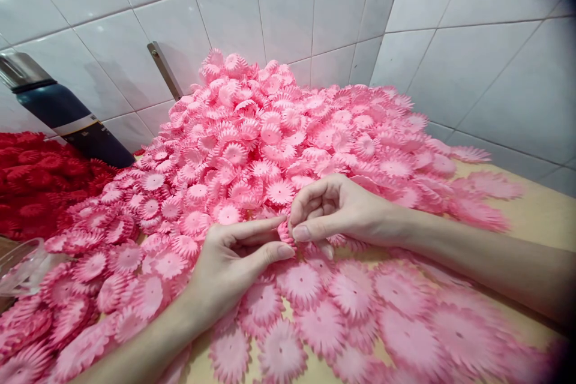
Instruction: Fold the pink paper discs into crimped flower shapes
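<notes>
Between thumb and fingers, my left hand [245, 258] pinches a small pink petal disc [285, 231] with a fringed edge. My right hand [330, 210] meets it from the other side, its thumb and forefinger closed at the disc's edge; exactly what those fingertips grip is partly hidden. Flat pink petal discs [302, 283] with small centre holes lie spread on the yellow tabletop [535, 207] below both hands. Behind them rises a large heap of curled pink petal discs [270, 132].
A dark blue bottle [67, 109] with a steel cap leans at the left beside a pile of red petal discs [36, 177]. A clear plastic container [27, 267] sits at the left edge. A metal strip [164, 71] stands against the white tiled wall [288, 6].
</notes>
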A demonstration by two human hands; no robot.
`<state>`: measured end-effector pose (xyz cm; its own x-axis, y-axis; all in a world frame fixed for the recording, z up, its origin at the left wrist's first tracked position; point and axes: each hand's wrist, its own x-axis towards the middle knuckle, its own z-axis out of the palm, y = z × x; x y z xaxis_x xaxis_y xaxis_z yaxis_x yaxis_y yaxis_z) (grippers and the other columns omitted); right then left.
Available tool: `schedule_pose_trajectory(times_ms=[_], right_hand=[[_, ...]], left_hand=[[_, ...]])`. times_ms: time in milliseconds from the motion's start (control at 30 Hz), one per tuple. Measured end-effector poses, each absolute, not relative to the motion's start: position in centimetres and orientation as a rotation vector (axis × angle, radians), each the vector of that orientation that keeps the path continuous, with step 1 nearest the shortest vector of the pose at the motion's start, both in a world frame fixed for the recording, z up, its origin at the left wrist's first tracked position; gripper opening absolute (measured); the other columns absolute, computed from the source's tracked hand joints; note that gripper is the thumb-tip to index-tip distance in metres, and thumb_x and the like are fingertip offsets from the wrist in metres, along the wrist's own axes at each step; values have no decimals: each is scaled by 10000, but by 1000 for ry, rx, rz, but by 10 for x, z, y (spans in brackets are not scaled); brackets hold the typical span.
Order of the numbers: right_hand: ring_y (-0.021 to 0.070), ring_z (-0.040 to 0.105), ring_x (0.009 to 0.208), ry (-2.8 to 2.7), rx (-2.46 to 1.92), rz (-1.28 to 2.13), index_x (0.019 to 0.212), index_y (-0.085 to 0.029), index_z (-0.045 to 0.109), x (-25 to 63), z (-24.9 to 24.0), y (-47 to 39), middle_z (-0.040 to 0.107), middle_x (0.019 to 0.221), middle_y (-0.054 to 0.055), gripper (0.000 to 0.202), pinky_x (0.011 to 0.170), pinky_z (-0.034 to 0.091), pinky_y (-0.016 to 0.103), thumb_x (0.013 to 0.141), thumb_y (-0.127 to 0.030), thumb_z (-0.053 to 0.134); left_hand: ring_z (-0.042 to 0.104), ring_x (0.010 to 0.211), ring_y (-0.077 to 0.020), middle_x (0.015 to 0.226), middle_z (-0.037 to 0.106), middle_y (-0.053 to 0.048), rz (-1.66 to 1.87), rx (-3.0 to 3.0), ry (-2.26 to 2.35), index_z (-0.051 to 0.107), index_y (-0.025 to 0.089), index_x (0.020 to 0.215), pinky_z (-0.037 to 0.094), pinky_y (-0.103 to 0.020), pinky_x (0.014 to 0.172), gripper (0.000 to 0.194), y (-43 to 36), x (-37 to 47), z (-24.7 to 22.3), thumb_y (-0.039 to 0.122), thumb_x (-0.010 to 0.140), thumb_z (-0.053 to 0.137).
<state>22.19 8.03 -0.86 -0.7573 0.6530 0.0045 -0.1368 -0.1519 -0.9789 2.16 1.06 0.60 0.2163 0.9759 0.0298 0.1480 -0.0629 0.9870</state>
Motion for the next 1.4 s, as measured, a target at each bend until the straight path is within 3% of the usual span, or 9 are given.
schedule_pose_trajectory(times_ms=[400, 533, 733, 1100, 1400], right_hand=[[76, 644, 527, -1601, -602, 1976, 814, -138, 733, 222, -8, 80, 718, 664, 1, 154, 512, 555, 158, 706, -212, 813], [94, 683, 603, -1616, -612, 1950, 799, -121, 728, 222, -6, 80, 723, 675, 19, 134, 552, 552, 144, 702, -172, 806], [59, 598, 454, -1580, -600, 1979, 798, -124, 722, 222, -8, 80, 690, 606, -7, 129, 418, 496, 122, 697, -140, 800], [76, 650, 521, -1582, -594, 1990, 816, -140, 736, 222, -9, 80, 723, 659, 2, 138, 516, 565, 154, 704, -173, 809], [132, 709, 608, -1573, -624, 2000, 831, -122, 735, 222, -8, 79, 725, 658, 28, 188, 499, 570, 156, 689, -208, 824]], left_hand=[[755, 802, -140, 929, 784, -3, 1000, 1424, 1101, 772, 265, 973, 595, -129, 706, 249, 11, 22, 7, 159, 748, 772], [755, 806, -154, 935, 783, -14, 994, 1433, 1108, 767, 254, 995, 602, -151, 707, 272, 12, 23, 6, 153, 743, 773], [754, 795, -165, 935, 786, -23, 969, 1451, 1158, 761, 247, 1024, 605, -173, 706, 294, 11, 22, 5, 160, 743, 772], [751, 805, -160, 926, 789, -25, 963, 1434, 1140, 757, 248, 1042, 597, -166, 717, 309, 11, 23, 7, 166, 744, 772], [752, 821, -171, 950, 784, -36, 947, 1424, 1143, 741, 242, 1078, 601, -181, 727, 332, 11, 23, 7, 177, 754, 766]])
